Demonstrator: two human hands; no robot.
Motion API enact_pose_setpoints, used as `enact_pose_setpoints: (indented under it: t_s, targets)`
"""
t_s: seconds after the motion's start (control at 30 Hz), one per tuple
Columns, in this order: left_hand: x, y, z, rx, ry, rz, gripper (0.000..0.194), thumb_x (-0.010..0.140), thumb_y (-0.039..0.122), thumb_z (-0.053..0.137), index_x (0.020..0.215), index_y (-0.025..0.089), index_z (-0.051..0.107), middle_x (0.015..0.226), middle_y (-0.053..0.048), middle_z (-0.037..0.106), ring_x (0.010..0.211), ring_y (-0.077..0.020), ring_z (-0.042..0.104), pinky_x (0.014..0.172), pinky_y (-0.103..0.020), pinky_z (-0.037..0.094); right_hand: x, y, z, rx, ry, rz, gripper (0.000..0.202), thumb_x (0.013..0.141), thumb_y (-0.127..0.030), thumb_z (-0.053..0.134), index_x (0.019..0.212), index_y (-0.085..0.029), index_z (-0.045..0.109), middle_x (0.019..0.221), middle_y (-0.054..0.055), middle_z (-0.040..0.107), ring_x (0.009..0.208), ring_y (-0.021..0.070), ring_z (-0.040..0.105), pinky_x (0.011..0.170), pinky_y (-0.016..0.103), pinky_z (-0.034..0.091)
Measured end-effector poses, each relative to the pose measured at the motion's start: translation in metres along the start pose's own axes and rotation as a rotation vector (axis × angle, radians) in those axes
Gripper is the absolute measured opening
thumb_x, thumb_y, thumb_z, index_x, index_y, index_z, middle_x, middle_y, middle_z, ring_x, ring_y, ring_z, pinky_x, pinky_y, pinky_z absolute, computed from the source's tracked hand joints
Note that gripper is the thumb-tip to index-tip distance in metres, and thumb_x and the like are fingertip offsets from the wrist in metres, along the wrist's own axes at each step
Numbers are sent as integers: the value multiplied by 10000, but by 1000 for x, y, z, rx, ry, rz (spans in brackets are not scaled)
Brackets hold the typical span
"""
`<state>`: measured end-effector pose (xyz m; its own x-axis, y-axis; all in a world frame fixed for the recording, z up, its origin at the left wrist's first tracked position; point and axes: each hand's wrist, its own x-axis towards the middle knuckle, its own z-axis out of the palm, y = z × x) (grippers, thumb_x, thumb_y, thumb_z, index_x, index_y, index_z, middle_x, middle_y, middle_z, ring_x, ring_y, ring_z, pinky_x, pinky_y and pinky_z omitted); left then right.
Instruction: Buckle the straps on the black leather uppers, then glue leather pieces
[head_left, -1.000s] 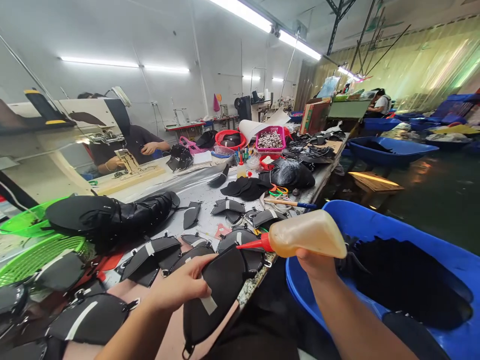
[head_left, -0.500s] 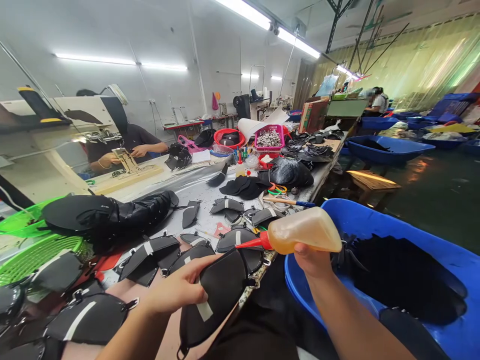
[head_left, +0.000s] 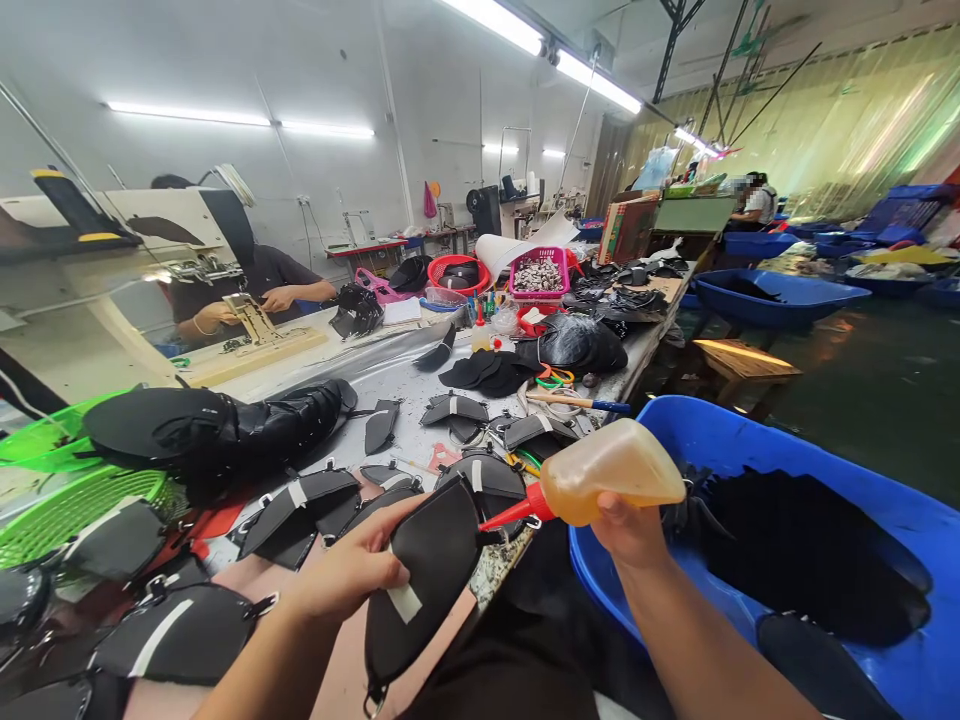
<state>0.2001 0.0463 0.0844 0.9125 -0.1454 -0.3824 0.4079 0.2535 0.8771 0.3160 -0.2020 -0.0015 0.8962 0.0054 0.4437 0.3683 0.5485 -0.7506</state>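
A curved black padded panel with a pale tape strip and metal rings at its corners is gripped by my left hand, thumb on its face. My right hand is closed around a squeeze bottle of amber liquid, tipped sideways. Its red nozzle points left, the tip at the panel's right edge near a ring tab; whether it touches I cannot tell. Just behind lie similar black panels, and another taped panel rests at the lower left.
Right of the table edge stands a blue tub holding black pieces. Green baskets and a wrapped black stack occupy the left side. A pink basket of small parts sits farther back. Across the table, a person works at a sewing machine.
The bottle has moved slightly down, its nozzle tip going from the panel's top edge to its right edge near the ring tab. My left hand and the panel have shifted slightly.
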Motion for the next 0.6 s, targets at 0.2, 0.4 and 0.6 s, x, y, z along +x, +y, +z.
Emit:
enact_pose_setpoints:
  t_s: [0.2,0.4,0.6]
  targets:
    - [1,1,0,-21,-18,25,622,414,44,549,995,229,672,819,3,687,718,-168,602,596,-211,476,0,-7,14,17,46,-31,323,585,-389,782,846,-239,665,765,5,690,694,162,640,636,279,558]
    - [5,1,1,-31,17,59,612,413,47,549,985,223,678,744,8,674,652,-146,589,528,-178,451,-3,-16,29,29,117,-38,314,577,-443,773,786,-234,669,692,12,683,634,165,640,584,269,557]
    - [5,1,1,-32,54,48,692,404,76,559,1083,191,632,775,-15,679,622,-146,581,507,-186,447,-7,-16,30,37,108,-52,297,545,-406,799,759,-240,679,679,-1,683,611,145,632,582,244,552]
